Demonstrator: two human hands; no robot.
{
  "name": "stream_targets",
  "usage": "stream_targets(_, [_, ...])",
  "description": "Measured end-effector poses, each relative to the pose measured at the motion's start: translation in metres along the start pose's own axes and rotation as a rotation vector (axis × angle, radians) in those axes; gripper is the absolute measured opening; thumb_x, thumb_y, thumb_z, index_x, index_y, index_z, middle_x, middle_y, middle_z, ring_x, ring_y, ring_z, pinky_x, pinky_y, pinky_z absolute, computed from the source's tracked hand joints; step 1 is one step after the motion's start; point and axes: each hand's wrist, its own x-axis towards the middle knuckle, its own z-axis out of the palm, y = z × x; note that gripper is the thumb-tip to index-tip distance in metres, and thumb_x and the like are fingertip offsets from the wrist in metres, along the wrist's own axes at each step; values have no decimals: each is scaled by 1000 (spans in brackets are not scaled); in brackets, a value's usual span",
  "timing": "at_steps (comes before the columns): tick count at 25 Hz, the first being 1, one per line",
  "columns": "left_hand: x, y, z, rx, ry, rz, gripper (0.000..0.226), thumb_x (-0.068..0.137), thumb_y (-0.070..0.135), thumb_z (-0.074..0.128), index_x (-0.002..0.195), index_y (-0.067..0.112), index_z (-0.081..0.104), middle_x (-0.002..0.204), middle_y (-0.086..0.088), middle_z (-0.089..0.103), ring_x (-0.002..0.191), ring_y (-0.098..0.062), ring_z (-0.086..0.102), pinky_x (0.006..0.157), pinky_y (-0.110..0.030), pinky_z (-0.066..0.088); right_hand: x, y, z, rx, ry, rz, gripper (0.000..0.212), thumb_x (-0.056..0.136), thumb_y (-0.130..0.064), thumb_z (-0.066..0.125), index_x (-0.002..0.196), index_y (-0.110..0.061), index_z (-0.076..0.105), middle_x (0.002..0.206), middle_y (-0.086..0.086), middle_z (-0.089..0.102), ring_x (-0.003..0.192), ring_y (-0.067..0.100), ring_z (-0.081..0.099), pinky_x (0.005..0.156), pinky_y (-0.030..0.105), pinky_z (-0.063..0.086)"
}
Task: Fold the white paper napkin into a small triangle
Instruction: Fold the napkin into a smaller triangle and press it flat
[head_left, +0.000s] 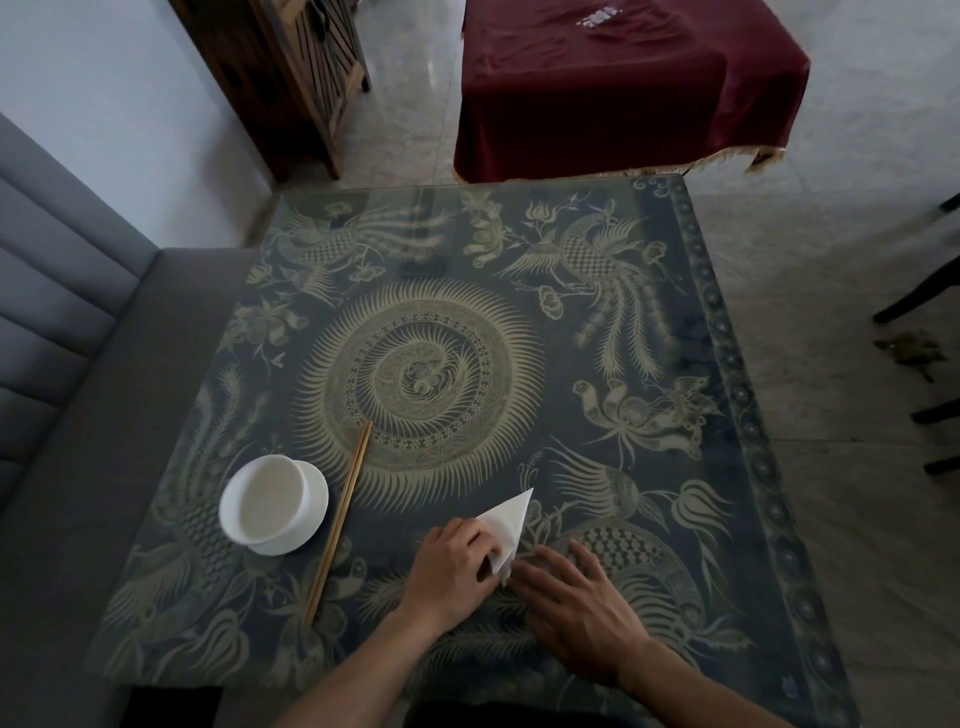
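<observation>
The white paper napkin (506, 525) lies near the front edge of the dark patterned glass-topped counter (597, 332), already shaped as a narrow triangle with its point aimed away from the person. Its near end is tucked under the left hand (451, 566), whose fingers curl over the paper; the grip is narrow and holds the napkin's near corner, apparently to pin the layers so they do not spring apart while a crease is set. The right hand (574, 603) lies flat just beside that corner, fingers straight and spread on the counter, fingertips reaching toward the paper; whether they touch it cannot be told. That flat pose suits smoothing or steadying the fold. Both forearms enter from the bottom edge and converge on the napkin. A white round ceramic bowl (274, 503) and a pair of long wooden chopsticks (340, 519) sit well apart to the left, out of the working area.
</observation>
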Motion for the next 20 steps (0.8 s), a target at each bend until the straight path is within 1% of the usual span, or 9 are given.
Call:
stream_targets(2, [-3, 1, 1, 11, 7, 15, 18, 80, 40, 69, 84, 23, 65, 91, 7, 61, 86, -16, 59, 68, -33, 48, -1, -1, -1, -13, -28, -12, 50, 88, -48, 51, 134, -29, 55, 140, -9, 54, 131, 25, 48, 107, 62, 27])
stream_targets(4, [-5, 1, 3, 21, -1, 14, 20, 80, 42, 67, 85, 23, 64, 91, 7, 61, 86, -17, 59, 69, -33, 48, 0, -1, -2, -24, -49, -21, 51, 87, -49, 49, 134, -29, 55, 142, -10, 53, 134, 25, 45, 105, 60, 18])
stream_targets(7, [-8, -2, 4, 42, -24, 19, 22, 80, 43, 66, 89, 23, 65, 96, 6, 61, 90, -18, 59, 71, -34, 49, 2, -1, -3, -53, -55, -65, 51, 88, -49, 47, 134, -29, 55, 144, -10, 51, 136, 24, 41, 104, 61, 14])
stream_targets(9, [-10, -4, 4, 56, -30, 33, 25, 80, 44, 64, 93, 23, 65, 101, 5, 60, 92, -17, 58, 73, -34, 49, 2, 0, -3, -31, -42, -65, 49, 87, -48, 48, 132, -30, 56, 142, -12, 53, 135, 22, 43, 106, 62, 18])
stream_targets(10, [-11, -4, 4, 63, -27, 41, 26, 81, 44, 63, 95, 23, 66, 102, 6, 60, 92, -17, 58, 73, -34, 49, 1, 0, -2, -3, -22, -54, 47, 87, -46, 50, 131, -31, 57, 140, -12, 54, 134, 20, 44, 108, 62, 24])
stream_targets(13, [-16, -3, 5, 75, -31, 52, 26, 83, 44, 61, 97, 23, 67, 103, 6, 60, 91, -16, 57, 74, -35, 50, 2, 6, -4, 112, 93, 15, 39, 86, -32, 59, 125, -28, 61, 129, -9, 62, 124, 18, 53, 102, 52, 43])
stream_targets(16, [-19, -2, 7, 32, 14, 38, 22, 84, 36, 63, 100, 22, 67, 104, 5, 60, 90, -17, 58, 73, -37, 51, 11, 10, -11, 108, 160, 125, 40, 82, -23, 68, 122, -22, 64, 125, -2, 64, 120, 23, 57, 100, 45, 44])
stream_targets(18, [-16, -3, 6, 14, 49, 3, 24, 85, 30, 63, 107, 21, 67, 109, 4, 61, 97, -17, 59, 77, -36, 51, 22, 10, -17, 52, 111, 197, 50, 81, -25, 71, 130, -15, 60, 135, 4, 60, 128, 27, 51, 107, 48, 36])
stream_targets(20, [-10, -4, 5, 55, 46, -15, 33, 90, 31, 57, 119, 18, 64, 124, 1, 60, 113, -17, 55, 89, -36, 47, 34, 8, -20, -10, 44, 232, 63, 83, -33, 70, 138, -8, 52, 146, 10, 48, 138, 29, 39, 110, 49, 18])
